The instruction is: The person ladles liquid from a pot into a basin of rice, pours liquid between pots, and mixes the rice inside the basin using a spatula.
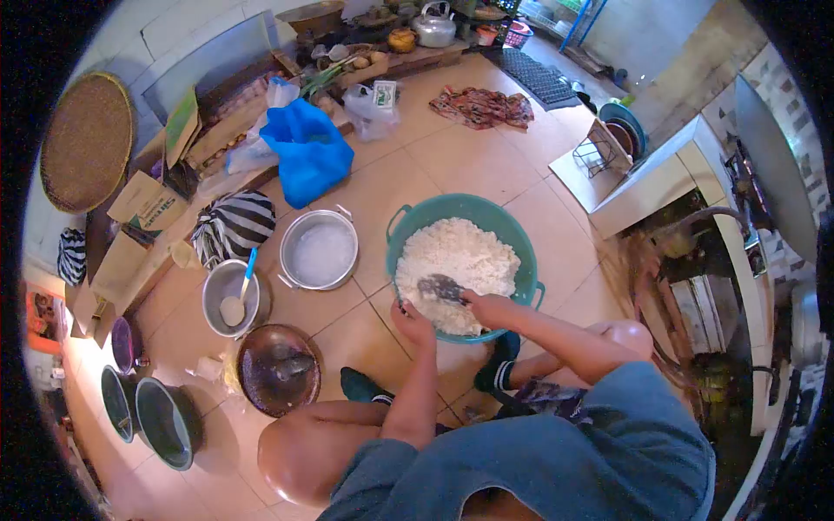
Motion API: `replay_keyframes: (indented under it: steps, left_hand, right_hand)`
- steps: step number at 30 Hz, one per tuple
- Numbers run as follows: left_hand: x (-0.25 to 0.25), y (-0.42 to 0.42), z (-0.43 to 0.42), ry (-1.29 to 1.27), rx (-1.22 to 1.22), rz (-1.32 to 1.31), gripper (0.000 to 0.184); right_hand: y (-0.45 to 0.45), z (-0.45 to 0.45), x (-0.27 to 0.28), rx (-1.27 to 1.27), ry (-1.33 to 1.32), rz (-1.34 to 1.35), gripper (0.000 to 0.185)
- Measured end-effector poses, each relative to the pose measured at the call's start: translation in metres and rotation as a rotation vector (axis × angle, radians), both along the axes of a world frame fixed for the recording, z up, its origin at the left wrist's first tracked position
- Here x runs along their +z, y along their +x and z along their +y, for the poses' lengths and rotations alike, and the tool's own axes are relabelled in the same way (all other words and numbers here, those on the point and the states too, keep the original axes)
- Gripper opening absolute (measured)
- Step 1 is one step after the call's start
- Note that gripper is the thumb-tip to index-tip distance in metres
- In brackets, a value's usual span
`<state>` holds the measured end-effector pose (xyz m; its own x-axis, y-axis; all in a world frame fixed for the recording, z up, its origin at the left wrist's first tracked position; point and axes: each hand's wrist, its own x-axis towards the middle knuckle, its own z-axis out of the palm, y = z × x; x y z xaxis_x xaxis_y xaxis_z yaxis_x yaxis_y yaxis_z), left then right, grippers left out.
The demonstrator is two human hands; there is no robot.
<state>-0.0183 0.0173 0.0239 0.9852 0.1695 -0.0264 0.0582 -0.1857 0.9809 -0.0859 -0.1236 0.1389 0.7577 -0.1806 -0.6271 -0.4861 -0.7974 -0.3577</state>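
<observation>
A large green basin (530,260) stands on the floor in front of me, filled with a white, clumpy mass that looks like cooked rice (460,247). At the basin's near left rim is my left hand (413,323), its fingers curled over the edge. My right hand (489,310) grips the handle of a dark rice paddle (441,287), whose blade lies against the rice near the basin's middle. Left of the basin sits a silver pot (320,249) with whitish contents. Beside that pot, a smaller metal pot (212,304) holds a blue-handled ladle (248,273).
A dark round tray (278,372) and two dark basins (167,423) lie on the left. Behind the pots are a striped bundle (233,227) and a blue plastic bag (306,149). A patterned cloth (482,108) is on the tiles ahead; a white-edged counter (660,187) stands right.
</observation>
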Motion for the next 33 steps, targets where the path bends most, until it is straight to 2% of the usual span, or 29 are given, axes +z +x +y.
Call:
replay_keyframes:
  steps: [3,5,7,9,11,13,15,16,19,20,23,25,28,30,31,33]
  left_hand:
    - [-0.033,0.002,0.002,-0.073,-0.038,-0.058,0.032]
    - [-0.043,0.001,0.004,-0.077,-0.07,-0.07,0.033]
    - [-0.043,0.002,0.005,-0.07,-0.068,-0.045,0.034]
    - [-0.042,0.001,0.002,-0.137,-0.023,-0.027,0.034]
    - [-0.04,0.002,0.0,-0.172,-0.006,-0.004,0.034]
    - [-0.036,0.001,-0.001,-0.172,-0.013,0.032,0.034]
    - [-0.067,0.001,-0.003,-0.048,-0.003,-0.022,0.034]
    - [-0.078,0.002,-0.004,0.014,0.005,-0.052,0.034]
    - [-0.021,0.001,0.003,-0.09,-0.077,0.133,0.035]
    - [-0.014,0.002,0.002,-0.041,-0.064,0.117,0.034]
    - [-0.014,-0.001,0.001,0.099,-0.043,0.077,0.034]
    - [-0.021,-0.001,0.001,0.177,-0.054,0.039,0.034]
    - [-0.008,-0.001,0.004,0.055,-0.112,0.158,0.035]
    - [0.004,-0.002,0.0,0.06,-0.089,0.129,0.035]
    - [0.004,-0.001,-0.003,0.056,-0.081,0.107,0.035]
    - [0.0,-0.001,-0.004,0.108,-0.08,0.03,0.035]
  right_hand:
    - [-0.042,-0.027,0.006,0.149,-0.053,0.033,0.049]
    - [-0.049,-0.039,0.038,0.245,-0.174,0.093,0.049]
    - [-0.045,-0.04,0.088,0.199,-0.255,0.081,0.046]
    - [-0.042,-0.048,0.116,0.173,-0.356,-0.04,0.039]
    - [-0.031,-0.048,0.145,0.157,-0.448,0.002,0.034]
    - [-0.025,-0.055,0.15,0.115,-0.473,0.017,0.031]
    - [-0.021,-0.065,0.144,0.06,-0.43,-0.002,0.028]
    - [-0.02,-0.072,0.133,0.03,-0.374,-0.024,0.028]
    - [-0.008,-0.094,0.065,-0.031,-0.254,-0.067,0.028]
    - [0.001,-0.094,0.039,-0.038,-0.244,-0.065,0.028]
    - [0.047,-0.082,-0.011,-0.053,-0.248,-0.049,0.03]
    - [0.066,-0.075,-0.069,-0.136,-0.209,-0.156,0.029]
    - [0.085,-0.053,-0.093,-0.388,-0.108,-0.125,0.032]
    - [0.083,-0.05,-0.138,-0.473,-0.112,-0.26,0.026]
    - [0.087,-0.048,-0.142,-0.519,-0.119,-0.336,0.024]
    - [0.092,-0.051,-0.147,-0.647,0.15,-0.277,0.02]
